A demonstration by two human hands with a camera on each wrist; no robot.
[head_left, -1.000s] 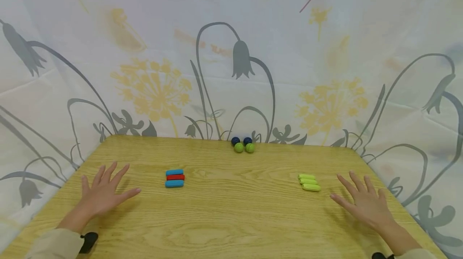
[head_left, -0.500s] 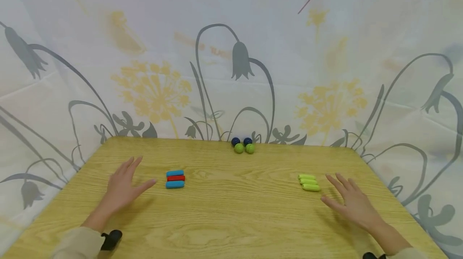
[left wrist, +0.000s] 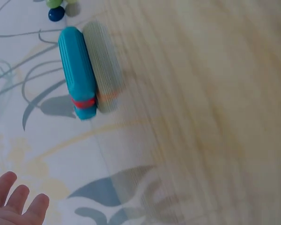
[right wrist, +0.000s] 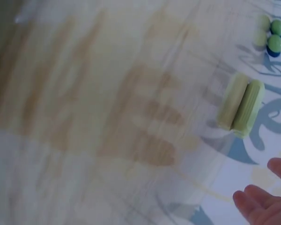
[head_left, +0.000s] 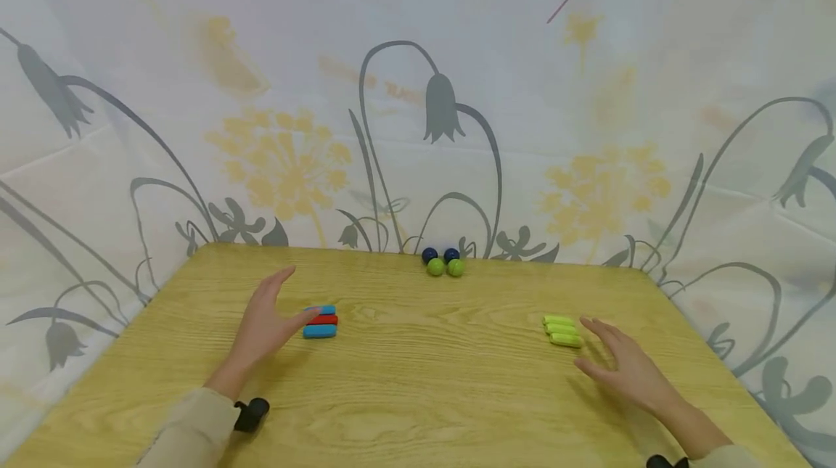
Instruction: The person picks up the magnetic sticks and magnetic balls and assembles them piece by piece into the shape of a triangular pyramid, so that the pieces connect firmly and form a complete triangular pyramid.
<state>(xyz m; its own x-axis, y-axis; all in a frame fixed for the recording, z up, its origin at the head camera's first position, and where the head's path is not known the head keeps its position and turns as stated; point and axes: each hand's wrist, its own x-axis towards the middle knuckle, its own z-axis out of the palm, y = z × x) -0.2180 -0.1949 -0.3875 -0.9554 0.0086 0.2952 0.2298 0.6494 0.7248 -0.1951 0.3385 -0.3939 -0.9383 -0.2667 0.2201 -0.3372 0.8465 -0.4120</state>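
Two blue ribbed sticks (head_left: 320, 331) with a red stick (head_left: 329, 320) between them lie side by side left of the middle. Just left of them hovers my left hand (head_left: 261, 330), fingers spread from the thumb; the thumb tip overlaps the far blue and red sticks in the head view. In the left wrist view the blue stick (left wrist: 78, 68) is apart from the fingertips (left wrist: 37, 204). On the right, several yellow-green sticks (head_left: 564, 340) lie in a row. My right hand (head_left: 623, 374), thumb and fingers parted, hangs close to their right side and holds nothing.
Two dark blue balls (head_left: 429, 255) and two green balls (head_left: 435, 267) sit together at the table's back edge. Behind the wooden table (head_left: 418, 395) hangs a white cloth (head_left: 418, 3) printed with flowers.
My left hand has moved right and forward to the blue and red sticks, its fingers drawing closer together. My right hand has shifted slightly left toward the yellow-green sticks. The sticks and balls stay put.
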